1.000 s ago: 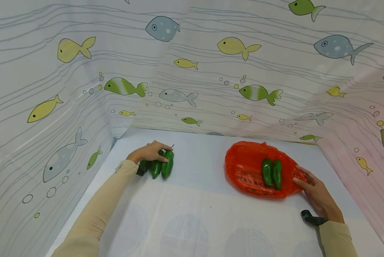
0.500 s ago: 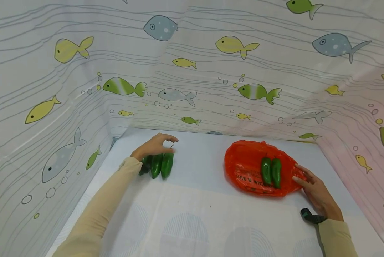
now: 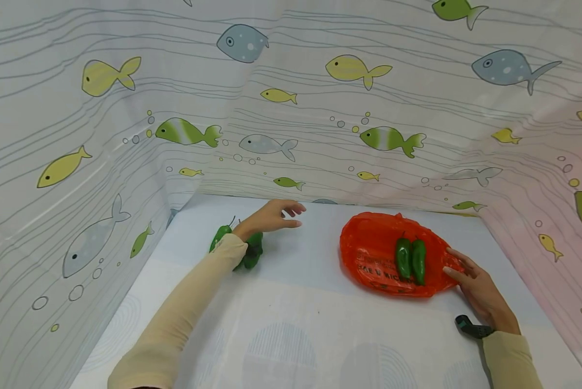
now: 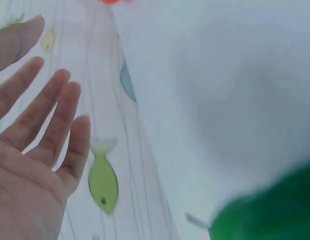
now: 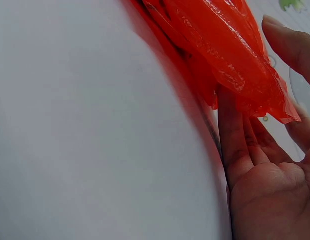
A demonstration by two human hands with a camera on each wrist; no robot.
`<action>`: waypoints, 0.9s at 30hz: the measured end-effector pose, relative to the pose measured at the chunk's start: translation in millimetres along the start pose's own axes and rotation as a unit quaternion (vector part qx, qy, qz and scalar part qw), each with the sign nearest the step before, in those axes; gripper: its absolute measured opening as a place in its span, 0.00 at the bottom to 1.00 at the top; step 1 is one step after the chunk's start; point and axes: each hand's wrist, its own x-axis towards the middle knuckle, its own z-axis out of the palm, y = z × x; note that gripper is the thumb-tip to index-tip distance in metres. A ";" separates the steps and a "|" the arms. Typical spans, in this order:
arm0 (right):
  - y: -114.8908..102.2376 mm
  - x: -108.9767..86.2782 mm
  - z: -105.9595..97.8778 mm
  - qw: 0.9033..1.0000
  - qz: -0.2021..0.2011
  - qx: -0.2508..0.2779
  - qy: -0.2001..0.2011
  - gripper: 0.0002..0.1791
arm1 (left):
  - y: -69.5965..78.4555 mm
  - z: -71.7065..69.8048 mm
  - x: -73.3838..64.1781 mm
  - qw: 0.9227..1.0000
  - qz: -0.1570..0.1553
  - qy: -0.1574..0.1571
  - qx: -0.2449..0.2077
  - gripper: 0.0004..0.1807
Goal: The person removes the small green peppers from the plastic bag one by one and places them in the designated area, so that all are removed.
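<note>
Fingers [image 4: 60, 121] loosely spread and thumb apart, the left hand [image 3: 273, 217] reaches rightward above the pale table [image 3: 300, 297], holding nothing, its sleeve [image 3: 184, 308] crossing in front of the green peppers [image 3: 254, 251] and partly hiding them. Over on the other side, the right hand [image 3: 482, 292] touches the red bag [image 3: 368, 240] at its gathered end, fingers extended beneath it, thumb standing off. Two more peppers [image 3: 403, 259] lie side by side on that bag. Half a second ago the left hand was right over the first group; now it has moved past them. The right hand and the bag have stayed put.
</note>
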 end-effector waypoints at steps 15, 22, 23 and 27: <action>-4.3 -2.9 0.8 1.000 0.008 0.011 0.002 0.40 | 31.8 50.7 52.9 0.999 0.029 -0.038 -0.016 0.22; -3.7 -1.8 0.6 1.000 0.004 0.016 0.006 0.40 | 45.6 68.2 69.9 0.996 0.038 -0.067 -0.041 0.25; -3.3 -1.4 0.6 1.000 0.002 0.017 0.006 0.40 | 47.3 70.2 72.2 0.996 0.038 -0.071 -0.043 0.26; -1.6 -0.3 -0.2 1.000 -0.002 0.015 0.004 0.40 | 53.5 79.2 81.3 0.995 0.043 -0.078 -0.047 0.25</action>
